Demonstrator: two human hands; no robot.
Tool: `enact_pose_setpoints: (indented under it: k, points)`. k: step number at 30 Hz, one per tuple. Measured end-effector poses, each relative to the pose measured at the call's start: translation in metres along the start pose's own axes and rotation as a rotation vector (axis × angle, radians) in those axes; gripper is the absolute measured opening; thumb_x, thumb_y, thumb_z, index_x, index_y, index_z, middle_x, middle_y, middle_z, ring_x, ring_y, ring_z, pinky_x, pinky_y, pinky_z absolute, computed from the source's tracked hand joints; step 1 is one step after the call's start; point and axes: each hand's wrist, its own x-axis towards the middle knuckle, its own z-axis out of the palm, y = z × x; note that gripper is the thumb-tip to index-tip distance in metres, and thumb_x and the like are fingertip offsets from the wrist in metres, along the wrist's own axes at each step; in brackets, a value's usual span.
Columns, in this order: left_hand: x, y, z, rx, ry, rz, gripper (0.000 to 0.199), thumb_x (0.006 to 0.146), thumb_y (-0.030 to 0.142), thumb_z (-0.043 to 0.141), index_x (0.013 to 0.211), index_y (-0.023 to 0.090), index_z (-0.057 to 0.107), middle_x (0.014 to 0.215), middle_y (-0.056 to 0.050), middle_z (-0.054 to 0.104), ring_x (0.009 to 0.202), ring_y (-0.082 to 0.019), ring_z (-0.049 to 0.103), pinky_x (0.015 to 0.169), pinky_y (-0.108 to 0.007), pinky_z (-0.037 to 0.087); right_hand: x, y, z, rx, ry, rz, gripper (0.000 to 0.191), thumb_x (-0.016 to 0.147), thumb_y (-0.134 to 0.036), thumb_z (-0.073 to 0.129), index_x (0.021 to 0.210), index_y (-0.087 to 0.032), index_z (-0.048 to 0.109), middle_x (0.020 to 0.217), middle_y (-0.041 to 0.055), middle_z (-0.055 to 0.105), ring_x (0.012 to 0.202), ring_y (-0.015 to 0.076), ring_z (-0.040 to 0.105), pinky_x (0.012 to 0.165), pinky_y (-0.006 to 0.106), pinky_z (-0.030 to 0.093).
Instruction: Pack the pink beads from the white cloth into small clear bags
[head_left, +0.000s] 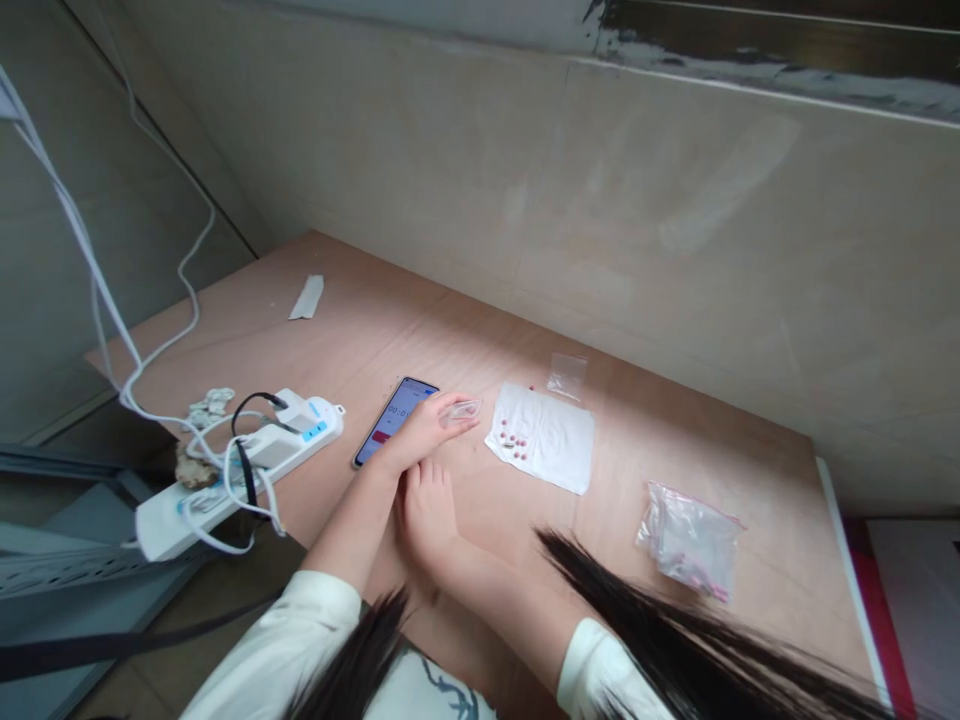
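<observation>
Clear plastic packet (465, 411) in the left hand (421, 435), above a wooden bench (637, 430).
Left hand – fingers drawn in narrowly on the packet, between a phone (390, 415) with a lit timer screen and a white tissue (559, 440); right hand (430, 515) – low at the near side, just beside the left wrist, grip cannot be told. On the tissue: small reddish pellets (523, 442), grouped toward its left side. Beyond its far edge: one small clear bag (568, 376), lying flat. Right of the tissue, well apart: a larger clear bag (694, 540), pink contents at its near end. Left of the phone: a white power strip (322, 428) with plugs and cables; farther back, a pale paper scrap (307, 298).
</observation>
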Motion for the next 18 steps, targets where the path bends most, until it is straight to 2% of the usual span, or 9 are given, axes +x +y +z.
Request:
enact_pose_setpoints:
  k: [6, 11, 15, 18]
  points:
    - [-0.005, 0.001, -0.012, 0.004, 0.035, 0.021, 0.03, 0.068, 0.033, 0.058, 0.092, 0.016, 0.056, 0.095, -0.005, 0.06, 0.091, -0.018, 0.054, 0.082, -0.03, 0.041, 0.002, 0.003, 0.004, 0.069, 0.026, 0.018, 0.017, 0.079, -0.023, 0.04, 0.089, -0.013, 0.049, 0.081, 0.0103, 0.054, 0.076, 0.022, 0.047, 0.065, 0.036, 0.039]
    - [-0.014, 0.006, -0.018, -0.026, 0.046, 0.014, 0.03, 0.068, 0.032, 0.058, 0.093, 0.015, 0.056, 0.097, -0.006, 0.059, 0.092, -0.017, 0.054, 0.083, -0.029, 0.042, -0.003, 0.009, -0.005, 0.208, 0.047, -0.006, 0.011, 0.078, -0.018, 0.037, 0.077, -0.016, 0.048, 0.078, 0.0062, 0.052, 0.069, 0.0177, 0.046, 0.061, 0.032, 0.038]
    - [-0.023, 0.015, -0.024, -0.01, 0.068, 0.003, 0.031, 0.068, 0.032, 0.058, 0.095, 0.015, 0.056, 0.099, -0.006, 0.059, 0.093, -0.018, 0.054, 0.085, -0.03, 0.041, -0.008, 0.003, -0.009, 0.315, 0.049, -0.025, 0.01, 0.076, -0.015, 0.037, 0.079, -0.016, 0.047, 0.077, 0.0047, 0.05, 0.068, 0.0156, 0.046, 0.06, 0.03, 0.038]
    - [-0.029, 0.022, -0.031, -0.015, 0.072, -0.031, 0.033, 0.068, 0.033, 0.058, 0.097, 0.016, 0.055, 0.101, -0.006, 0.059, 0.094, -0.019, 0.054, 0.085, -0.031, 0.041, -0.01, -0.009, -0.004, 0.265, 0.015, -0.089, 0.014, 0.075, -0.012, 0.038, 0.082, -0.016, 0.049, 0.08, 0.005, 0.051, 0.069, 0.0153, 0.046, 0.058, 0.028, 0.039]
